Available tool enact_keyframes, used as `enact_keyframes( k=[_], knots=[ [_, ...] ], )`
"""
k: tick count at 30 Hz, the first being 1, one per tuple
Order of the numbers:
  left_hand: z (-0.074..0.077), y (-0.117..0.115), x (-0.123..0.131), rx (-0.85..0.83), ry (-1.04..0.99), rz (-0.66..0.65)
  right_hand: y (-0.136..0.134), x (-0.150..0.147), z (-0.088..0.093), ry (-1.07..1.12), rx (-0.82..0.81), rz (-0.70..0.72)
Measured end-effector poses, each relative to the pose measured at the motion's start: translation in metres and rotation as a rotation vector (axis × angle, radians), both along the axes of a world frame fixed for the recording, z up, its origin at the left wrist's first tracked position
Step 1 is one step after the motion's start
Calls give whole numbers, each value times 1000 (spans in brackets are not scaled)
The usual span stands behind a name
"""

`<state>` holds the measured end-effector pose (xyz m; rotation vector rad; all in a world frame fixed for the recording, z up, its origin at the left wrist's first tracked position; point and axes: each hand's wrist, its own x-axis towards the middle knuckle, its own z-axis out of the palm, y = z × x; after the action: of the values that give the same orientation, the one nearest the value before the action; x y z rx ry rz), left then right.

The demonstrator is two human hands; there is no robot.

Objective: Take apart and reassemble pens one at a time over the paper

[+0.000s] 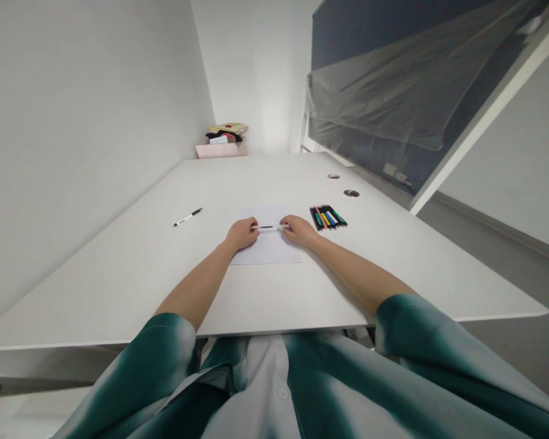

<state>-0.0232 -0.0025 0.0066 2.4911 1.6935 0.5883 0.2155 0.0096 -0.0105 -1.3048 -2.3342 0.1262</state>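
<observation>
A slim pen (266,227), white toward its ends with a dark stretch in the middle, is held level between my hands above a white sheet of paper (268,253). My left hand (242,233) pinches its left end, and the fingers of my right hand (298,230) are closed on its right end. Whether the pen is one piece or pulled partly apart is too small to tell. Close by my right hand lies a row of several coloured markers (328,217). Farther off to the left, a white-and-black pen (187,217) rests on the table.
The white table (274,299) meets a wall on the left. At its far end stands a pale box (217,150) with cloth items piled in it. Two round metal grommets (351,193) are set near the right edge, beside a dark panel (384,103) partly covered in clear plastic.
</observation>
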Motion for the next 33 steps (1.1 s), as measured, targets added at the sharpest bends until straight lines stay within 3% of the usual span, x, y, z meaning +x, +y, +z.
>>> enact_keyframes(
  k=[14, 23, 33],
  knots=[
    [1, 2, -1, 11, 21, -47, -4, -1, 5, 0, -42, -49],
    [-3, 4, -2, 30, 5, -56, -4, -4, 2, -21, -14, 32],
    [7, 0, -3, -23, 41, 143, -8, -1, 10, -62, 4, -74]
  ],
)
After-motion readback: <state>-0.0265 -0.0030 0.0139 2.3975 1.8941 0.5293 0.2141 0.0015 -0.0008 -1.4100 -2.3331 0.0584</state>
